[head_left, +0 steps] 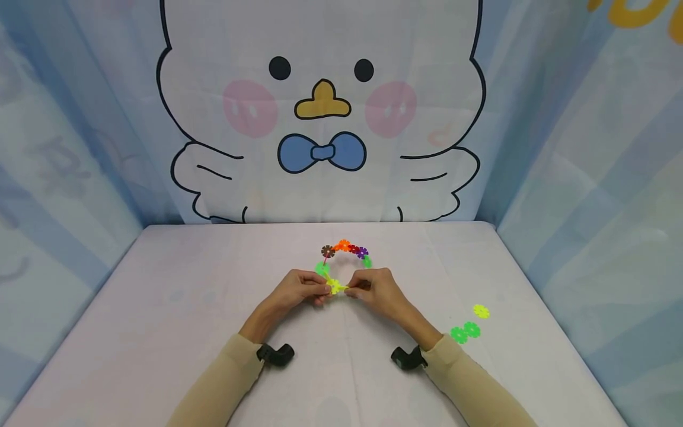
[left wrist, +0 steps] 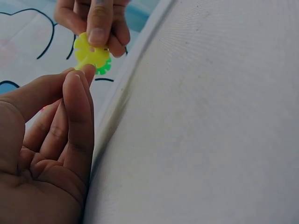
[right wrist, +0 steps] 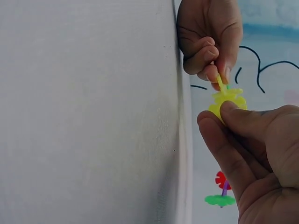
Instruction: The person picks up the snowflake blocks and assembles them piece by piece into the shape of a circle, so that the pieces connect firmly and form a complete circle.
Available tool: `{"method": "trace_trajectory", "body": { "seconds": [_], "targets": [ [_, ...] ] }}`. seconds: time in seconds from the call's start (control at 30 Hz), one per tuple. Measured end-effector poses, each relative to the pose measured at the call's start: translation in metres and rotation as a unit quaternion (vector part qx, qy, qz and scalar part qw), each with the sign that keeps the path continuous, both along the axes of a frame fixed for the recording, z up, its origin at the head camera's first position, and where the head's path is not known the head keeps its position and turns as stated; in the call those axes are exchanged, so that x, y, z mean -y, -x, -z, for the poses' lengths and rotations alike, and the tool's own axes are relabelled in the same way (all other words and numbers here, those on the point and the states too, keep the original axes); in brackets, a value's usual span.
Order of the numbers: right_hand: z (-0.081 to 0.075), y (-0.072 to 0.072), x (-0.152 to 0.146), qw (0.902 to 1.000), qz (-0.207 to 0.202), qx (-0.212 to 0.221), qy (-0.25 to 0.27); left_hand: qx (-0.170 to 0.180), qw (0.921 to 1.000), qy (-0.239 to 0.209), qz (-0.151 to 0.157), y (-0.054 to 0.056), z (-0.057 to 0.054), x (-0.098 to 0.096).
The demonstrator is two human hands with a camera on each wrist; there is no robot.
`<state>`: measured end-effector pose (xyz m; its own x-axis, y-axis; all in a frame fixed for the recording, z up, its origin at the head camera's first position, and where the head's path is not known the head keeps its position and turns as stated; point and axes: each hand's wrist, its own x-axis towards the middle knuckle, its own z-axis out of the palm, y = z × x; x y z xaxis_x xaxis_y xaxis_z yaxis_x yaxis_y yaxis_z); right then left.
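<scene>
A curved chain of notched plastic snowflake discs stands on the table between the hands, with a brown disc (head_left: 328, 251), an orange disc (head_left: 344, 245), a purple disc (head_left: 362, 252) and green ones among its links. At its near side, my left hand (head_left: 300, 288) pinches a yellow disc (head_left: 334, 287) between thumb and fingers. Opposite it, the right hand (head_left: 380, 290) pinches another yellow disc (right wrist: 215, 110) by its edge. These yellow discs meet between the fingertips; how deep their slots sit is hidden. In the right wrist view, a red disc (right wrist: 220, 180) shows below the hands.
To the right, near the right forearm, lie two green discs (head_left: 465, 332) and a loose yellow disc (head_left: 481, 311). A pale cloth covers the table (head_left: 160, 332). Printed curtains (head_left: 320, 196) rise behind it and at both sides.
</scene>
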<state>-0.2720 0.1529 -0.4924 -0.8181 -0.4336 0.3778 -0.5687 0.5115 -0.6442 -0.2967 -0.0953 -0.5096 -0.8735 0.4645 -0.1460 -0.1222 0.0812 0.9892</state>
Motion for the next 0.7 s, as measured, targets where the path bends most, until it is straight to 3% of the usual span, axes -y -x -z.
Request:
{"method": "trace_trajectory", "body": {
  "seconds": [0.23, 0.7],
  "targets": [
    [-0.0020, -0.0006, 0.0030, 0.9999, -0.003, -0.017, -0.002, -0.001, 0.9999, -0.011, -0.010, -0.0001, 0.0016, -0.0013],
    [-0.0010, -0.0010, 0.0035, 0.9998, 0.017, -0.002, 0.009, 0.000, 0.9997, -0.015, -0.017, 0.0003, 0.0041, -0.0016]
  ]
}}
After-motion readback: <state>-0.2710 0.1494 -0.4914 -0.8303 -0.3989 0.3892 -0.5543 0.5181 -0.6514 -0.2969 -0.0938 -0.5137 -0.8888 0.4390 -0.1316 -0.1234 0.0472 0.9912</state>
